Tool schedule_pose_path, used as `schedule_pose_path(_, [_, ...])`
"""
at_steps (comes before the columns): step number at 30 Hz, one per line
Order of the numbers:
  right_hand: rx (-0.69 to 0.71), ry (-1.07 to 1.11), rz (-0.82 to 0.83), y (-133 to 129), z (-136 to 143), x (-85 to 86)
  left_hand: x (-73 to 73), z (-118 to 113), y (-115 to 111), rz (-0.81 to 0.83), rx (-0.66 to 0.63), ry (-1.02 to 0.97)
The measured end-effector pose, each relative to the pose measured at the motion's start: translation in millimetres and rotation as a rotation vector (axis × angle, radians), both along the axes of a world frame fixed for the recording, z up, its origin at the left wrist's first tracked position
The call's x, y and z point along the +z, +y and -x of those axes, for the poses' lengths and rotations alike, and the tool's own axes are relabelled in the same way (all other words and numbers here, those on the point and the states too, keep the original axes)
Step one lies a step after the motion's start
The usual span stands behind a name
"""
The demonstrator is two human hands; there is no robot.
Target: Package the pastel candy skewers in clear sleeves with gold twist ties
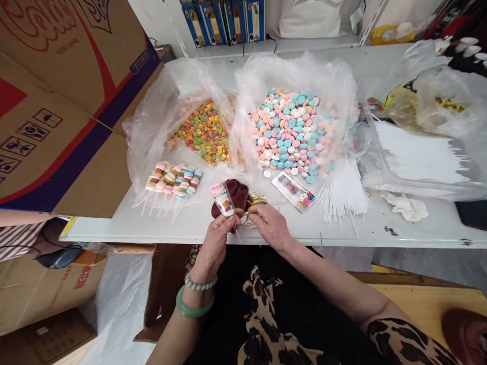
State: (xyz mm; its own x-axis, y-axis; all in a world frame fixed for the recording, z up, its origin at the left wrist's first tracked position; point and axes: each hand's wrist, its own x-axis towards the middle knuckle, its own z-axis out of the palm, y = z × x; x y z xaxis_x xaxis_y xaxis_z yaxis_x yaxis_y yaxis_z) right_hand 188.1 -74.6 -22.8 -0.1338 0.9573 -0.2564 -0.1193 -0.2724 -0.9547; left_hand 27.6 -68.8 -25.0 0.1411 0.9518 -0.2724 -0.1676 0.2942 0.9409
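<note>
My left hand pinches the lower end of a wrapped candy lollipop, its printed clear wrapper pointing up and its white stick below. Close on the right, my right hand has thumb and fingers pressed together beside the lollipop's neck; whatever is between them is too small to make out. Behind both hands lies a dark brown cloth bundle, with gold twist ties at its right side. Stacked candy lollipops rest in a group at the left, sticks toward me.
Clear plastic bags hold ring candies and pastel round candies. Printed wrappers and white sticks lie right of my hands. More sticks fill a clear container. A large carton stands at left; crumpled tissue lies at right.
</note>
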Motion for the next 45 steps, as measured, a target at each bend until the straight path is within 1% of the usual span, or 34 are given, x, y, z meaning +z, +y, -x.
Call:
schedule_pose_path(1, [-0.046, -0.022, -0.028, 0.9, 1.9, 1.7, -0.9, -1.3, -2.0, 0.037, -0.032, -0.003])
schedule_pose_path(2, [-0.052, 0.006, -0.011, 2.7, 4.6, 2.8, -2.0, -3.9, -4.3, 0.089, -0.1, -0.019])
schedule_pose_path(3, [-0.044, 0.069, 0.036, 5.1, 8.1, 2.9, -3.5, -7.4, -6.7, 0.145, -0.179, -0.037])
schedule_pose_path(4, [-0.047, 0.143, 0.089, 8.1, 12.1, 2.2, -5.5, -11.3, -9.1, 0.186, -0.229, -0.039])
schedule_pose_path(5, [-0.086, 0.209, 0.13, 11.3, 16.3, 0.9, -8.3, -15.2, -11.3, 0.187, -0.231, -0.001])
schedule_pose_path(6, [-0.158, 0.258, 0.153, 14.7, 20.2, -0.9, -11.6, -18.5, -13.1, 0.136, -0.178, 0.084])
schedule_pose_path(7, [-0.241, 0.29, 0.16, 17.9, 23.2, -2.7, -15.4, -20.9, -14.6, 0.032, -0.085, 0.209])
schedule_pose_path(8, [-0.306, 0.31, 0.158, 20.7, 24.6, -4.2, -19.2, -22.0, -15.8, -0.11, 0.02, 0.355])
schedule_pose_path(9, [-0.33, 0.323, 0.158, 22.9, 23.8, -5.3, -22.7, -22.0, -16.5, -0.264, 0.112, 0.493])
schedule_pose_path(10, [-0.311, 0.327, 0.157, 24.3, 20.3, -6.0, -25.4, -20.9, -16.9, -0.405, 0.179, 0.604])
schedule_pose_path(11, [-0.262, 0.312, 0.147, 24.8, 13.8, -6.5, -27.2, -18.9, -16.9, -0.511, 0.217, 0.676])
schedule_pose_path(12, [-0.205, 0.265, 0.117, 24.5, 4.5, -7.1, -28.0, -16.4, -16.6, -0.572, 0.233, 0.713])
schedule_pose_path(13, [-0.159, 0.173, 0.061, 23.4, -7.3, -8.1, -28.1, -13.8, -15.9, -0.585, 0.232, 0.722])
schedule_pose_path(14, [-0.134, 0.032, -0.019, 21.6, -20.6, -9.8, -27.6, -11.2, -14.9, -0.559, 0.226, 0.706])
schedule_pose_path(15, [-0.139, -0.166, -0.122, 19.2, -34.5, -12.4, -27.0, -9.2, -13.5, -0.503, 0.218, 0.667])
schedule_pose_path(16, [-0.153, -0.418, -0.241, 16.5, -47.5, -16.0, -26.5, -7.9, -11.9, -0.431, 0.214, 0.605])
schedule_pose_path(17, [-0.125, -0.653, -0.355, 13.6, -58.6, -20.5, -26.3, -7.5, -10.0, -0.352, 0.218, 0.523])
schedule_pose_path(19, [0.008, -1.004, -0.55, 7.5, -72.0, -31.1, -26.4, -9.0, -6.0, -0.193, 0.241, 0.326])
schedule_pose_path(21, [0.142, -1.235, -0.668, 2.6, -73.9, -41.0, -25.6, -12.3, -1.9, -0.043, 0.273, 0.149])
schedule_pose_path(23, [0.193, -1.361, -0.721, 0.3, -70.0, -47.7, -22.4, -15.1, 2.3, 0.077, 0.297, 0.022])
schedule_pose_path(24, [0.191, -1.387, -0.736, 0.2, -68.4, -49.6, -19.9, -15.7, 4.4, 0.117, 0.308, -0.021])
schedule_pose_path(26, [0.181, -1.367, -0.763, 1.3, -68.6, -50.8, -14.3, -15.4, 8.6, 0.157, 0.324, -0.071])
schedule_pose_path(29, [0.156, -1.236, -0.739, 4.2, -77.9, -48.5, -8.6, -14.1, 14.7, 0.17, 0.322, -0.08])
schedule_pose_path(30, [0.134, -1.169, -0.696, 5.1, -81.4, -46.9, -8.1, -14.8, 16.4, 0.179, 0.31, -0.079])
schedule_pose_path(32, [0.068, -0.987, -0.555, 6.4, -85.1, -41.8, -9.0, -19.3, 19.1, 0.216, 0.284, -0.076])
schedule_pose_path(35, [-0.026, -0.589, -0.349, 7.5, -77.7, -29.8, -11.5, -32.7, 20.7, 0.257, 0.249, -0.068])
schedule_pose_path(37, [-0.08, -0.396, -0.296, 7.4, -67.4, -21.5, -11.9, -41.6, 21.0, 0.252, 0.235, -0.067])
schedule_pose_path(38, [-0.109, -0.379, -0.299, 6.7, -62.5, -18.5, -11.8, -44.5, 21.4, 0.243, 0.24, -0.069])
schedule_pose_path(39, [-0.13, -0.426, -0.315, 5.5, -58.8, -16.9, -11.4, -46.0, 22.2, 0.235, 0.257, -0.068])
schedule_pose_path(41, [-0.143, -0.672, -0.362, 1.4, -55.4, -19.4, -10.7, -44.9, 24.6, 0.219, 0.325, -0.052])
schedule_pose_path(43, [-0.139, -0.987, -0.404, -3.9, -56.2, -29.5, -10.6, -40.9, 26.9, 0.205, 0.384, -0.023])
schedule_pose_path(45, [-0.115, -1.232, -0.44, -8.3, -58.2, -43.9, -11.4, -38.0, 27.1, 0.196, 0.388, -0.006])
